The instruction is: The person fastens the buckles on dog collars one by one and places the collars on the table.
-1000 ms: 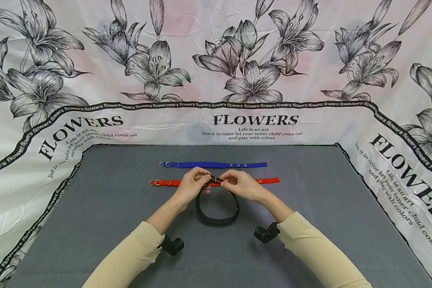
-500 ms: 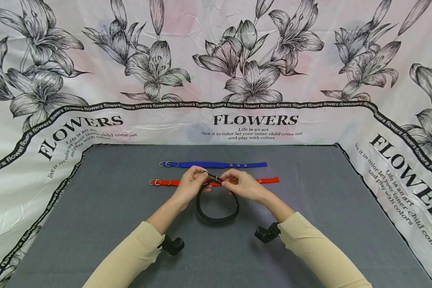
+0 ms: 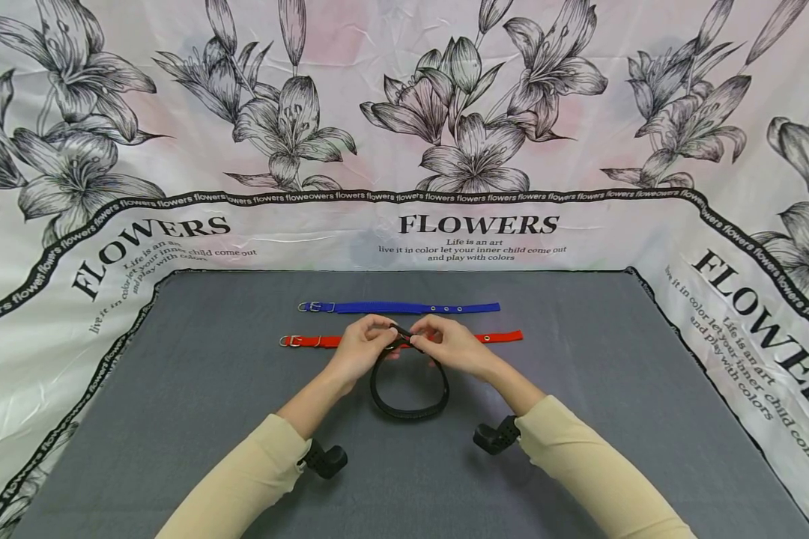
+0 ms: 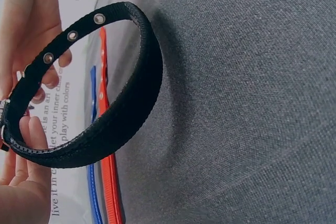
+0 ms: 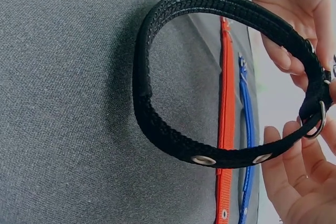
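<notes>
A black collar (image 3: 410, 413) with metal eyelets is bent into a loop. Its two ends meet between the hands, and the loop hangs toward the person. My left hand (image 3: 362, 350) pinches the collar at the left of this joint. From the right, my right hand (image 3: 455, 346) pinches it close to the same spot. In the right wrist view a metal D-ring (image 5: 316, 120) shows near the overlapping ends. Fingers mostly hide the buckle. The left wrist view shows a row of eyelets (image 4: 72, 36) along the narrow part of the strap.
Behind the hands a red collar (image 3: 505, 337) lies flat, partly covered by them. Farther back a blue collar (image 3: 391, 308) lies roughly parallel to it. Grey cloth (image 3: 195, 374) covers the table, with a flower-printed sheet (image 3: 479, 224) around its back and sides.
The hands have drawn slightly closer together, and the buckle between them shows less than before. The black loop has shifted a little to the right. The red and blue collars have not moved.
</notes>
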A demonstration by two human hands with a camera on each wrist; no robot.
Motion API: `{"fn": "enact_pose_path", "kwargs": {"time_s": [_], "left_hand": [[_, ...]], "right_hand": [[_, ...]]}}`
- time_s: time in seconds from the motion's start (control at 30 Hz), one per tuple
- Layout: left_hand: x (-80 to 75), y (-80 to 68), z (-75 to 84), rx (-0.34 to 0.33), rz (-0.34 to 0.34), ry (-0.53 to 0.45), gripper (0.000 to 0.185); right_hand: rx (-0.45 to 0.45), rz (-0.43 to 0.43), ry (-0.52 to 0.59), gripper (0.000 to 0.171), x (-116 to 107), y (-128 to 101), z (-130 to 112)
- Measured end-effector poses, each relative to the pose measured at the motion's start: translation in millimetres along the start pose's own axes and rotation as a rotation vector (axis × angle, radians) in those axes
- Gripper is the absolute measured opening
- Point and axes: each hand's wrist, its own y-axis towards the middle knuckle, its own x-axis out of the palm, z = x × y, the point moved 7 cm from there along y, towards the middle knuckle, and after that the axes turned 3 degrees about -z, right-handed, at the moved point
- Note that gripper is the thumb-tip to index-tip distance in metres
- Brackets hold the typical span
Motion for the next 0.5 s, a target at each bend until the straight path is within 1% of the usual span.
{"fn": "enact_pose_path", "kwargs": {"time_s": [0.17, 0.27, 0.4, 0.5], "left_hand": [[0.3, 0.7, -1.3, -0.013, 0.001, 0.011, 0.021], [1.5, 1.0, -1.9, -0.018, -0.013, 0.026, 0.023], [3.0, 1.5, -2.3, -0.014, -0.037, 0.067, 0.027], [2.3, 2.7, -3.9, -0.02, -0.04, 0.098, 0.026]], "right_hand": [[-0.006, -0.006, -0.011, 0.019, 0.2, -0.5, -0.4], [-0.011, -0.012, -0.014, 0.019, 0.6, -0.5, -0.5], [-0.018, -0.021, -0.013, 0.02, 1.1, -0.7, -1.1], [-0.027, -0.022, -0.01, 0.02, 1.1, -0.8, -1.3]]}}
